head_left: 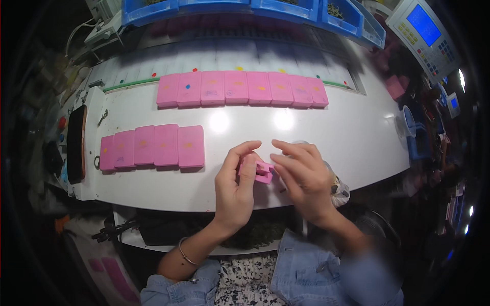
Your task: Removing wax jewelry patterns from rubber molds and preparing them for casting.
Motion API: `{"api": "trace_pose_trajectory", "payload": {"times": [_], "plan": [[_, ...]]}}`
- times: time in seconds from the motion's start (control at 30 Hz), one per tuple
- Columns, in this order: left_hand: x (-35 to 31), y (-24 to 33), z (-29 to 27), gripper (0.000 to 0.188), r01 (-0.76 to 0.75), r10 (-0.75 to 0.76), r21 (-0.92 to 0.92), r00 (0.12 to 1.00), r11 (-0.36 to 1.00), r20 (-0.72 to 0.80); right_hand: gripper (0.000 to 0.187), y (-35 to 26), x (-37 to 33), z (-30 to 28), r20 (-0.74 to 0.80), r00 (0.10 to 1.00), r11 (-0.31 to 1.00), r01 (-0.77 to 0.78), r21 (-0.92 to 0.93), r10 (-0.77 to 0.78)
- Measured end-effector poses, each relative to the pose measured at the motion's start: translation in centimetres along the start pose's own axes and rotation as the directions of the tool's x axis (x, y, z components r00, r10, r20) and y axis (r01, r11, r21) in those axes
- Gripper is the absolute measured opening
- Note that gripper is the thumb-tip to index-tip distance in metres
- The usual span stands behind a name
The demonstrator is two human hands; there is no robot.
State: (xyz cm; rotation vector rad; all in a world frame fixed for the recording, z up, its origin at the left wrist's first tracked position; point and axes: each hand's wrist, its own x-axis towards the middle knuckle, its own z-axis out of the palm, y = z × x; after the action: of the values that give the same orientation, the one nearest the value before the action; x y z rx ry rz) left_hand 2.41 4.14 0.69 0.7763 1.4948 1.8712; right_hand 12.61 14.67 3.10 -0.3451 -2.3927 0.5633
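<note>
Above the near edge of the white table, my left hand point(236, 186) is closed around a small pink block point(264, 178) with a cut-out opening, its thumb along the near side. Just to the right, my right hand point(305, 176) has its fingers curved and apart, with the tips close beside the block. Whether a fingertip touches it is hard to make out, and I see nothing held there. At the left lies a short overlapping row of pink blocks point(191, 147). Farther back runs a longer row of pink blocks point(236, 89), some with small coloured marks.
Blue bins point(214, 9) hang along the back above a pale panel with a green strip point(130, 83). A dark flat object point(77, 144) stands at the table's left edge. A clear plastic bag point(340, 193) sits behind my right wrist. A keypad device point(426, 38) stands back right.
</note>
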Motion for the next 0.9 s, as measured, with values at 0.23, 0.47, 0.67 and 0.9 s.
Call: {"api": "trace_pose_trajectory", "payload": {"times": [0.23,0.47,0.67,0.9], "plan": [[-0.6,-1.0,0.2,0.039,-0.119,0.106,-0.082,0.983,0.989,-0.148,0.015,-0.8,2.5,-0.1,0.391,0.839,0.755,-0.524,0.394,0.378],[-1.3,-0.4,-2.2,0.060,-0.467,0.422,0.546,0.881,0.696,0.215,0.018,0.0,3.9,0.6,0.338,0.822,0.728,-0.566,0.387,0.459],[-1.0,-0.6,-2.4,0.077,-0.401,0.352,0.439,0.916,0.804,0.192,0.040,0.6,1.8,-2.7,0.114,0.992,0.987,-0.030,-0.155,0.048],[-0.1,0.4,-2.6,0.102,-0.303,0.195,0.508,0.947,0.806,0.255,0.068,1.0,-0.7,-4.7,0.438,0.865,0.967,-0.186,-0.177,0.246]]}}
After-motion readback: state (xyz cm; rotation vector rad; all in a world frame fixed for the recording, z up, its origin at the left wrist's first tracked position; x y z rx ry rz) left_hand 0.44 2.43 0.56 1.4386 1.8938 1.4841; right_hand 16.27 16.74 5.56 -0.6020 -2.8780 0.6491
